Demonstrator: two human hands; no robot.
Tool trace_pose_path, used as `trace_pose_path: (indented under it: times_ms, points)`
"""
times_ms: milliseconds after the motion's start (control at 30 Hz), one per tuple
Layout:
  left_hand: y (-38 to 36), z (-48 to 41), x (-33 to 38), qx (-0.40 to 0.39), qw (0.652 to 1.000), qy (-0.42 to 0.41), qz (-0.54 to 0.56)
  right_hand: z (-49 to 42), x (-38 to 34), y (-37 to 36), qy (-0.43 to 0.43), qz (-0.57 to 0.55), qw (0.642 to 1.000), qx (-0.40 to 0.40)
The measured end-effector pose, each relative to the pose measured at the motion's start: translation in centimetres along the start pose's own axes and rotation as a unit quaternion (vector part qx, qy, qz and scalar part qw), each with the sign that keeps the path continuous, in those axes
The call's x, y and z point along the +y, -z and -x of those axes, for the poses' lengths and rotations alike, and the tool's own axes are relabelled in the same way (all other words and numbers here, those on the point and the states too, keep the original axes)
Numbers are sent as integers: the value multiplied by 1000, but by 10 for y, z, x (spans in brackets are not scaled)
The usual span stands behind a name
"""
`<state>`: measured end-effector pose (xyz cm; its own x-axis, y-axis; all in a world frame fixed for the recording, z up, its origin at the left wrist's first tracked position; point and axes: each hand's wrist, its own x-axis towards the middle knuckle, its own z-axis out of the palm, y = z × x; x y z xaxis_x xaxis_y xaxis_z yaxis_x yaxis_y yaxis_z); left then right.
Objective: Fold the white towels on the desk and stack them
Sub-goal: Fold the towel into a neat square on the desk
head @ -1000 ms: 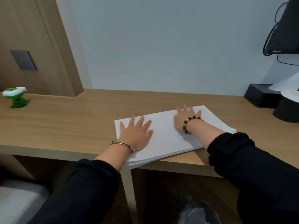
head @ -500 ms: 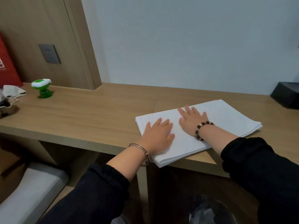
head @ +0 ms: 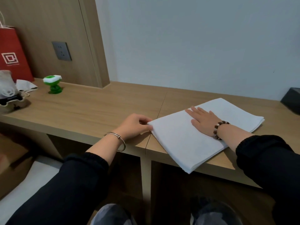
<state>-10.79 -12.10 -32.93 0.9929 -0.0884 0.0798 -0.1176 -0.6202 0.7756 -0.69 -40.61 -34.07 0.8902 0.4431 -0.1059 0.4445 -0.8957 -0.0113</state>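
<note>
Since half a second ago, the left hand (head: 134, 125) has been taken off the top of the white towel (head: 183, 143) and moved to its left corner, and more of the left end of the desk (head: 90, 111) is now seen. In the head view, that corner is pinched between the thumb and the curled fingers of the left hand. The right hand (head: 204, 120) is laid flat on the towel with the fingers straight. The two hands are kept apart. The towel is folded, with thin layers seen at its edges, and it is set at a slant on the right part of the desk. Its near corner is hung out past the near edge of the desk. A silver bangle (head: 116, 140) is worn on the left wrist and a bead bracelet (head: 219, 129) on the right. Far to the left, a small green toy (head: 52, 85) is stood on the desk, with a red paper bag (head: 13, 54) further left. A grey socket (head: 61, 51) is fixed on the wooden wall, and a black box (head: 292, 101) is seen at the far right
</note>
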Motion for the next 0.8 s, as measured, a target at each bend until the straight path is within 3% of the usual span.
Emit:
trace_pose_path:
  times_ms: [367,533,667,800]
  points:
    - [0,-11,5,-27,990,-53,-127,-4,4,-5,-3,-9,1000,4]
    - [-3,-10,0,31,924,-132,-357,-5,6,-5,-4,-13,1000,8]
    - [-6,-14,-5,70,915,-116,-381,-5,6,-6,-5,-12,1000,10]
    - [0,-17,-9,56,916,-131,-375,-7,9,-7,-11,-15,1000,12]
